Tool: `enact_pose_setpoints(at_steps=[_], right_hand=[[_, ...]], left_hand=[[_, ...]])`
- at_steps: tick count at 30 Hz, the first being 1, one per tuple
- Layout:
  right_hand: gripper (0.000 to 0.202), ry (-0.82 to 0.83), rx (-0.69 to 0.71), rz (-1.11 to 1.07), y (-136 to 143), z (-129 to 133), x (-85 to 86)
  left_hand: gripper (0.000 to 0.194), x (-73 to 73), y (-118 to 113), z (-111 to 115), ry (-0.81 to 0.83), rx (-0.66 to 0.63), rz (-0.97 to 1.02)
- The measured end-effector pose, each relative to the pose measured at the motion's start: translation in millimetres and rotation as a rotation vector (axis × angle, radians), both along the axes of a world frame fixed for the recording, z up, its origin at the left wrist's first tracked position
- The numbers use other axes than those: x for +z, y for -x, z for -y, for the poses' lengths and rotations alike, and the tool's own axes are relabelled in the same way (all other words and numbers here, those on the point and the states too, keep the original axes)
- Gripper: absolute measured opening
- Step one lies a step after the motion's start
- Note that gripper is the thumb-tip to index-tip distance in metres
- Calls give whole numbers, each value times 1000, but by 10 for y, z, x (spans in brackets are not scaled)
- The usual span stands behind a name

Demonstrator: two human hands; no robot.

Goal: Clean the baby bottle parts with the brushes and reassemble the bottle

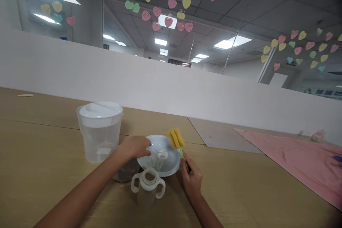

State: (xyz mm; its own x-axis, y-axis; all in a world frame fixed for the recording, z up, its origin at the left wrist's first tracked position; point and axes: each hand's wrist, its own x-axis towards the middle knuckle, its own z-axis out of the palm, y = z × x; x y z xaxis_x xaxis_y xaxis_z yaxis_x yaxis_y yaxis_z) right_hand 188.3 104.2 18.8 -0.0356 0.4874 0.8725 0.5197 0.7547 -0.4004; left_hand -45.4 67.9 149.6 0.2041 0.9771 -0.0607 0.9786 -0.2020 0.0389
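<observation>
My right hand (pixel 191 176) is closed round the green handle of a brush with a yellow sponge head (pixel 176 138), held upright at the right rim of a white bowl (pixel 172 170). Over the bowl's left side reaches my left hand (pixel 140 146), its fingers apart; whether they touch anything is unclear. Small clear and white parts (pixel 162 155) lie inside the bowl. In front of it stands a clear bottle with a white two-handled collar (pixel 149 182), its top uncovered.
A clear pitcher with a white lid (pixel 100 135) stands left of the bowl. Partly under my left forearm is a dark round plate (pixel 126 171). A pink cloth (pixel 301 156) covers the table's right side. A white partition (pixel 160 89) runs behind the table.
</observation>
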Motion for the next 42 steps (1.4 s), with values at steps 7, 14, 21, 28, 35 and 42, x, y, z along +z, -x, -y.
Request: enact_pose_setpoints(at_steps=[7,14,21,28,35,42], right_hand=[[33,-3,6,2,-4,-2,-1],[33,15,3,6,-3,4,0],[32,8,1,9,-5,-6,-6],[32,11,-2,12,-10,0,-8],[31,-58,-57,38,15,40,28],[43,-269,-72,192,7,66,60]], left_hand=[[41,-188,-95,-128,23,-67,-10],[43,-203,-107,-96,15,-75,-19],[54,-166,-111,-61,70,-110,47],[55,-189,-127,-64,51,-184,53],[46,147,32,14,-393,-83,414],[44,274,-161,221,-538,-196,548]])
